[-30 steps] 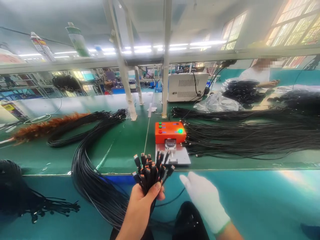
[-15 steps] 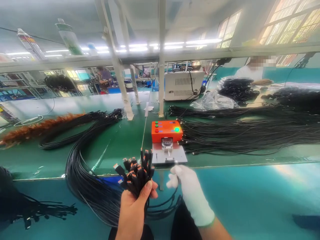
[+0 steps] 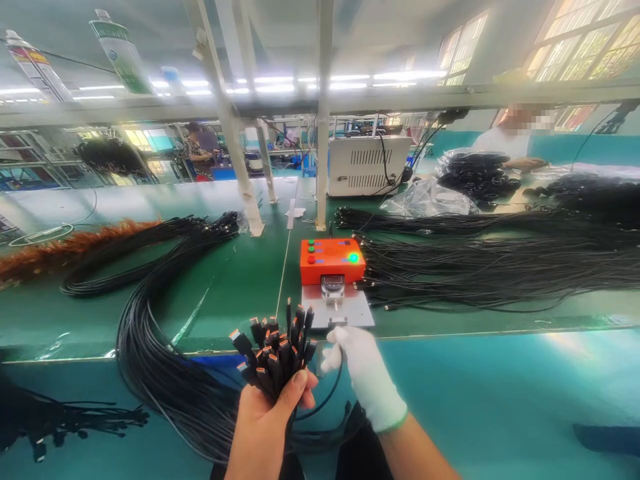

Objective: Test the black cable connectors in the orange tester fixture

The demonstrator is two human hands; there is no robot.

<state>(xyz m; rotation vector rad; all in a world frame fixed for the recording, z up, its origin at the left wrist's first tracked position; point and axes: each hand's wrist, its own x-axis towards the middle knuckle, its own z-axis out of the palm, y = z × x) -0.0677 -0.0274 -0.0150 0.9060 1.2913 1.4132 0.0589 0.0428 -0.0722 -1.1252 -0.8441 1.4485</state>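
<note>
Labels (image 3: 319, 260) on the orange box (image 3: 333, 271) are unreadable.

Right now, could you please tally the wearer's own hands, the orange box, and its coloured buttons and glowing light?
Bare left hand: 1
Gloved right hand: 1
Orange box: 1
Green buttons: 2
Red button: 1
Glowing green light: 1
Total: 7

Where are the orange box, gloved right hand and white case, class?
Orange box (image 3: 331, 257), head view: its button panel.
Gloved right hand (image 3: 366, 367), head view: its back.
White case (image 3: 367, 167), head view: its slotted side.
</note>
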